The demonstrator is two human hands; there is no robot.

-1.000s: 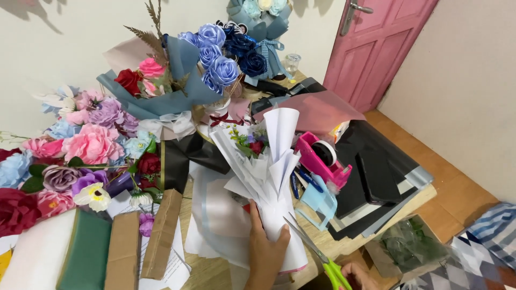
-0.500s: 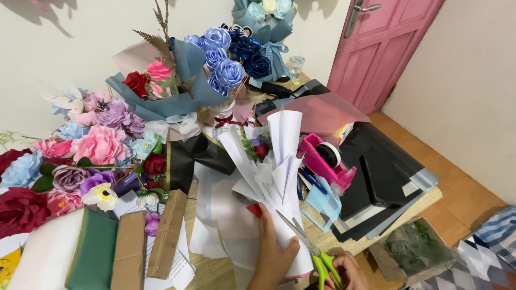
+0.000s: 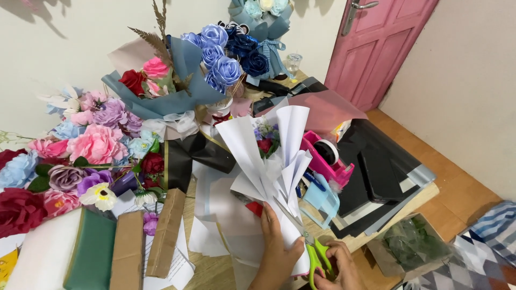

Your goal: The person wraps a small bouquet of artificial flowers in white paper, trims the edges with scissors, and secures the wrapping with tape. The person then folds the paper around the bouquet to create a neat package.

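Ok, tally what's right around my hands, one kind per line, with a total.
White-paper bouquet: 1, held in the left hand
Green-handled scissors: 1, in the right hand
Pink tape dispenser: 1
Light blue plastic dispenser: 1
Total: 4

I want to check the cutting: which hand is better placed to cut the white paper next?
The right hand: its fingers already grip the green scissors, blades against the white paper. The left hand is busy holding the bouquet.
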